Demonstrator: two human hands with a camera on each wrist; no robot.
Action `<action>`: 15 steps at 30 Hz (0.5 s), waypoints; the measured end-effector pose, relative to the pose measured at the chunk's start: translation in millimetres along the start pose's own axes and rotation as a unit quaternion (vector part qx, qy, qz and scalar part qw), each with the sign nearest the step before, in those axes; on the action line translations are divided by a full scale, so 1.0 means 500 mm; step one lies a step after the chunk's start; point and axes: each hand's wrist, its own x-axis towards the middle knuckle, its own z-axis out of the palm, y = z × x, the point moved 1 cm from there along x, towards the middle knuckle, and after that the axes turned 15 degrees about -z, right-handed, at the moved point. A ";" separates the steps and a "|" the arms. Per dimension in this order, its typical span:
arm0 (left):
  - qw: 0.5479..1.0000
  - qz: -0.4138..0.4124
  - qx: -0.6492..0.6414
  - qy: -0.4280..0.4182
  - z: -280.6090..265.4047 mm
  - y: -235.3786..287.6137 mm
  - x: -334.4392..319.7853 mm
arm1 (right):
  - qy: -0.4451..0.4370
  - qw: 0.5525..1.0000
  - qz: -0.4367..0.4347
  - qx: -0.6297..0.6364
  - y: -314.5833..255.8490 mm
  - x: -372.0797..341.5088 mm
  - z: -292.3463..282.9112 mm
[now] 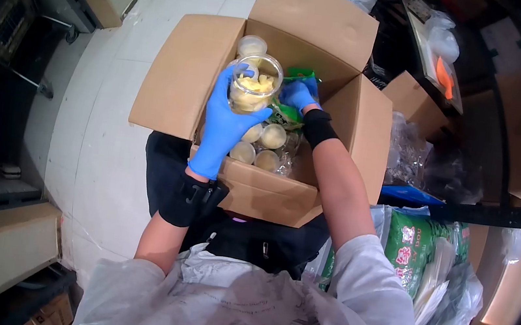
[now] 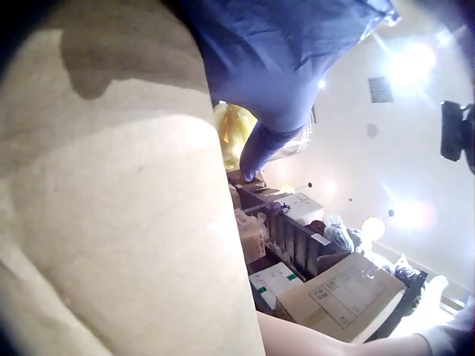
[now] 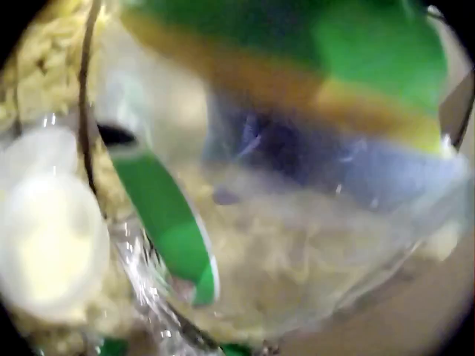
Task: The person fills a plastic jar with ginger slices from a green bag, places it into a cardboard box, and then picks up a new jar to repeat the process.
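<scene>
My left hand [image 1: 221,121], in a blue glove, grips a clear plastic cup [image 1: 250,103] with yellow pieces in it, held over the open cardboard box [image 1: 269,196]. The left wrist view shows the gloved thumb [image 2: 261,148] against the cup. My right hand [image 1: 298,95], also gloved in blue, is down in the box at a green and clear plastic bag [image 1: 298,75]. Through the clear film of the bag [image 3: 297,259], pale yellow pieces and blurred blue glove [image 3: 260,141] show in the right wrist view. The right fingers are hidden, so I cannot tell their grip.
Several small lidded tubs [image 1: 273,136] with pale contents stand in the box; one tub [image 3: 56,245] shows beside the bag. The box flaps [image 1: 186,74] spread outward. Green printed sacks [image 1: 411,245] lie to the right, near a carton of clear plastic items [image 1: 407,149]. White floor tiles [image 1: 105,89] extend left.
</scene>
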 end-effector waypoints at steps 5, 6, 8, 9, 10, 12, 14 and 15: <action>1.000 0.010 0.011 0.005 0.001 0.007 -0.002 | 0.194 0.858 0.086 0.468 -0.035 -0.071 -0.252; 1.000 0.012 0.022 0.012 0.001 0.008 -0.003 | 0.233 0.821 0.077 0.516 -0.047 -0.083 -0.304; 0.999 0.008 0.033 0.015 0.001 0.013 -0.005 | 0.307 0.750 0.061 0.582 -0.083 -0.104 -0.410; 0.999 0.001 0.045 0.012 -0.001 0.016 -0.006 | 0.344 0.718 0.055 0.603 -0.107 -0.114 -0.459; 0.999 0.006 0.046 0.017 -0.001 0.014 -0.005 | 0.381 0.669 0.039 0.637 -0.133 -0.124 -0.496; 0.998 0.004 0.050 0.023 -0.001 0.005 -0.002 | 0.406 0.642 -0.010 0.650 -0.173 -0.127 -0.530; 0.998 0.015 0.054 0.022 0.000 0.005 -0.002 | 0.413 0.621 -0.062 0.663 -0.194 -0.127 -0.535; 0.998 0.023 0.056 0.011 0.002 0.004 -0.002 | 0.412 0.619 -0.065 0.665 -0.204 -0.129 -0.537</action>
